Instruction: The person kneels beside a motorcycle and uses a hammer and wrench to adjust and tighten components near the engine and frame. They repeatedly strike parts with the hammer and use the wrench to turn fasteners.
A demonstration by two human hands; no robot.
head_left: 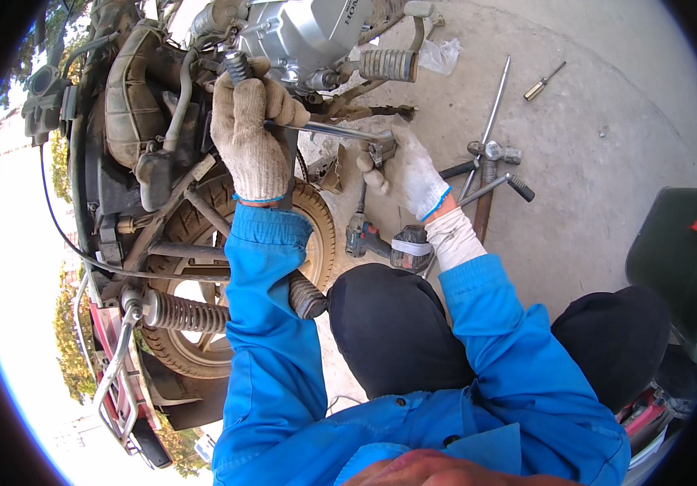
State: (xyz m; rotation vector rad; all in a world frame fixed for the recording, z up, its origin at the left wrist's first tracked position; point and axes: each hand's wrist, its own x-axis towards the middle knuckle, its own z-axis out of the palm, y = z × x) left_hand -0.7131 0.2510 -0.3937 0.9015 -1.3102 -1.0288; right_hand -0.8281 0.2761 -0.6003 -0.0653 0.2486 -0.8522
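Note:
A shiny metal wrench [336, 130] spans the gap between my two gloved hands beside the motorcycle. Around its left end, close to the engine, my left hand [253, 134] is closed. A dark ribbed cylinder [238, 68] sticks up past the fingers of that hand; whether I grip it too, I cannot tell. My right hand [415, 168] has its fingers curled round the wrench's thicker socket-like head [382, 147], partly covering it. Just above the left hand is the silver engine cover [304, 40], with a ribbed foot peg [389, 65] at its right.
On the concrete, a cordless power tool [369, 236] lies below my right hand. Farther right are a hammer [494, 152], long metal bars [494, 105] and a screwdriver [545, 81]. The rear wheel [322, 235] stands beside my left sleeve. A dark green container [673, 267] is at far right.

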